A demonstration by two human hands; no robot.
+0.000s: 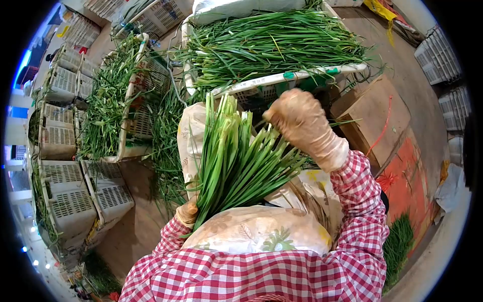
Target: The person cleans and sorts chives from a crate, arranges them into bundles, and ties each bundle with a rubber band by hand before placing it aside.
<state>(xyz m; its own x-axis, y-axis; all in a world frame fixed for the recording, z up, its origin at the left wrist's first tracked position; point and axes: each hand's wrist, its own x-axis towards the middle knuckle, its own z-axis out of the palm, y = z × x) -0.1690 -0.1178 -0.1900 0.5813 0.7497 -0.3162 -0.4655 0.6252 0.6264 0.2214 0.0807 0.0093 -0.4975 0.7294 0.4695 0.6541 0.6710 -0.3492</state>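
A fanned bunch of green chives [236, 166] lies across my lap, pale stem ends pointing away from me. My left hand [187, 212], gloved, is closed round the leafy lower left side of the bunch. Above the stem ends on the right is my right hand [301, 123], also gloved and slightly blurred. Its fingers are curled together in a pinch by the stem tips; whatever is between them is too small to make out. Under the bunch, a patterned apron [256, 226] covers my lap.
Directly ahead stands a white crate [302, 75] heaped with long chives. A second crate [132, 108] with loose leaves is at left, beside several stacked crates [73, 194]. A cardboard box [377, 118] sits to the right, and more chives [398, 246] lie on the floor.
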